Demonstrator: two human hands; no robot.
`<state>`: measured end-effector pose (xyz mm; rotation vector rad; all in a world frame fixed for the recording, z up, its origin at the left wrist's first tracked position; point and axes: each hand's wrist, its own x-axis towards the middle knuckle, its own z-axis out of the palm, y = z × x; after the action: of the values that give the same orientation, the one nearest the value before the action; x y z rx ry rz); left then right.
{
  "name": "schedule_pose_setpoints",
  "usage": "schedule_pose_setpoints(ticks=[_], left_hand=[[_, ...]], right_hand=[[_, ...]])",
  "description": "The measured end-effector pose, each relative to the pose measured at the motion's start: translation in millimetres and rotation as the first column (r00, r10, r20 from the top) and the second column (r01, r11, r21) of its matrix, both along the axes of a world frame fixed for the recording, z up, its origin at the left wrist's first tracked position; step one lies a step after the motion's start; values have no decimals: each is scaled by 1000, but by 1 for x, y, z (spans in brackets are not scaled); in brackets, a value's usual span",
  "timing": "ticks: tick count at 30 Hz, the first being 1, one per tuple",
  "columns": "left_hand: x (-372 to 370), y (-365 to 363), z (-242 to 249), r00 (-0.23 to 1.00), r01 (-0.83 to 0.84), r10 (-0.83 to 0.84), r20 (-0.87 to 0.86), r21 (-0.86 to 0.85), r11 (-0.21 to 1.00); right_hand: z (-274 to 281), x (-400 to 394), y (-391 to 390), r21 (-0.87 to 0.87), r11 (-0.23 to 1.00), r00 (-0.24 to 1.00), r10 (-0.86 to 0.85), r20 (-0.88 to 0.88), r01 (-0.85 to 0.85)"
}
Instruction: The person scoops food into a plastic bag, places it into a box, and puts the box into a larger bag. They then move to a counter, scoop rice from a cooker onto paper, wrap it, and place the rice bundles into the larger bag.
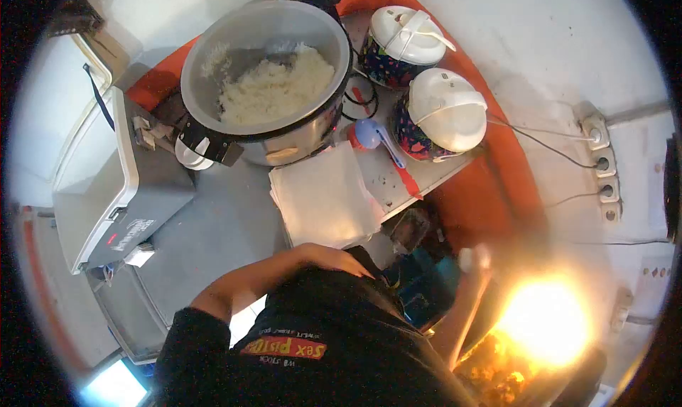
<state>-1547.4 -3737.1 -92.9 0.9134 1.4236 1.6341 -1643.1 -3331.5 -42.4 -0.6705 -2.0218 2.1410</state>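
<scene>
My left hand (335,258) lies against the front of my black T-shirt (312,322), fingers stretched out and holding nothing visible. Just beyond it is a stack of pale paper sheets (327,194). My right hand (474,259) is out to the right, over the dark area beside the table, and motion smears its fingers. Whether it holds something I cannot make out. Behind the sheets stands a large open rice pot (202,98) with cooked white rice (277,87) inside. A blue scoop (379,138) and a red utensil (410,182) lie to the right of the sheets.
Two white-lidded rice cookers (446,110) with dark patterned bodies stand at the back right. A grey cooler box (145,187) is on the left. Cables run to wall sockets (604,167). A very bright yellow glare (543,322) covers the lower right.
</scene>
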Motion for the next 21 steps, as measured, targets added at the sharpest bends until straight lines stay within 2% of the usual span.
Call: schedule_pose_setpoints(ticks=[2,3,4,5,6,7,8,9,10,11,12,13,15,16,17,18,19,20,21], left_hand=[[19,-47,0,905,-219,273,325,-192,957],[25,-63,5,901,-230,286,326,-200,953],[33,-76,14,797,-383,499,339,-355,853],[41,-85,22,648,-507,695,311,-504,699],[49,-86,30,621,-532,722,306,-512,674],[56,-81,37,551,-712,828,107,-458,533],[64,-76,41,432,-854,897,-91,-362,374],[71,-70,39,394,-869,914,-101,-366,334],[78,-64,30,252,-911,959,-125,-366,192],[86,-61,19,109,-932,982,-151,-360,48],[92,-64,8,-27,-939,1000,-12,-341,-30],[99,-72,15,-60,-938,998,-25,-341,-65],[117,-93,32,-308,-850,951,-21,-444,-285],[131,-108,23,-357,-864,931,68,-404,-302],[144,-118,5,-388,-850,920,59,-407,-333],[160,-130,-15,-512,-845,796,323,-353,-401],[178,-145,-32,-572,-815,601,558,-300,-496],[197,-159,-47,-685,-718,521,510,-347,-604],[219,-177,-64,-717,-680,493,493,-340,-649]], right_hand=[[-8,-6,-65,20,972,972,234,28,-235],[-3,-6,-109,49,937,937,344,61,-347],[-26,-8,-141,35,894,890,440,116,-447],[-48,-9,-177,15,836,826,539,164,-549],[-27,-3,-225,-101,763,731,643,229,-639],[-3,10,-267,-221,672,614,738,280,-707],[-34,20,-295,-186,552,505,827,246,-813],[-63,28,-321,-145,418,384,899,212,-897],[-55,40,-347,-149,342,303,923,236,-928],[-45,50,-369,-153,267,222,940,258,-951],[-45,60,-386,-321,240,179,961,209,-916],[-48,67,-400,-324,206,147,969,197,-923],[-56,83,-429,-444,139,72,984,164,-885],[-58,96,-440,-300,122,90,989,119,-946],[-58,100,-441,-307,88,56,992,112,-947],[-57,98,-440,-310,51,26,996,84,-949],[-56,91,-444,-315,-3,-19,999,46,-949],[-104,65,-453,-143,-5,-45,960,278,-990],[-150,33,-442,51,279,282,957,74,-959]])
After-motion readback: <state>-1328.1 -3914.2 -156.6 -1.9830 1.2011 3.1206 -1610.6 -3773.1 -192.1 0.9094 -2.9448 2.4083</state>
